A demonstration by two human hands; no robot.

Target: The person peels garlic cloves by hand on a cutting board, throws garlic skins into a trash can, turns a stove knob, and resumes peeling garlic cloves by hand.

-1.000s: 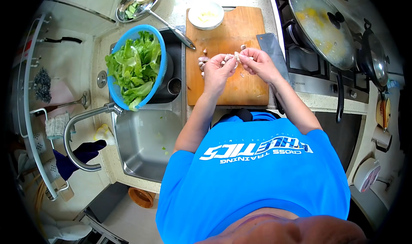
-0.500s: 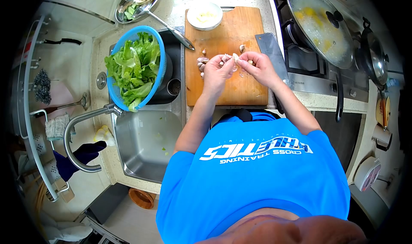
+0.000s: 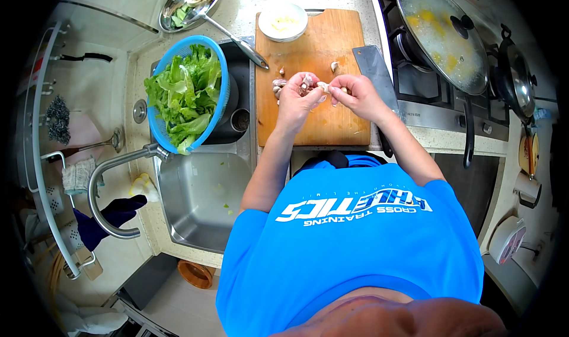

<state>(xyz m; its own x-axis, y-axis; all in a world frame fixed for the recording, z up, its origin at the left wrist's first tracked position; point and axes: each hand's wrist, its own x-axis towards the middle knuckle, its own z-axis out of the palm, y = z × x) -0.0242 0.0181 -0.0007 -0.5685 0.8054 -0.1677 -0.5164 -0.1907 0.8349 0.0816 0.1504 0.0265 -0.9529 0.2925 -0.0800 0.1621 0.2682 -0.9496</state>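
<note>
Over the wooden cutting board point(image 3: 320, 126), both my hands meet on one garlic clove point(image 3: 323, 87). My left hand point(image 3: 296, 101) pinches the clove at its left side, fingers curled. From the right, my right hand point(image 3: 357, 97) grips the same clove between thumb and fingers. Bits of pale skin show around the fingertips. More garlic cloves point(image 3: 277, 88) lie beside my left hand, partly hidden by it. A single clove point(image 3: 334, 66) rests on the board above my right hand. Along the board's right edge lies a cleaver point(image 3: 373, 70).
A white bowl point(image 3: 283, 23) stands on the board's far left corner. Left, a blue basket point(image 3: 223, 94) of lettuce sits over the sink point(image 3: 204, 189). A lidded pan point(image 3: 441, 37) is on the stove at right. A metal ladle point(image 3: 243, 46) reaches toward the board.
My fingers have shifted slightly on the clove, which has tilted from upright to more level. My right hand has turned a little. The other things have stayed in place.
</note>
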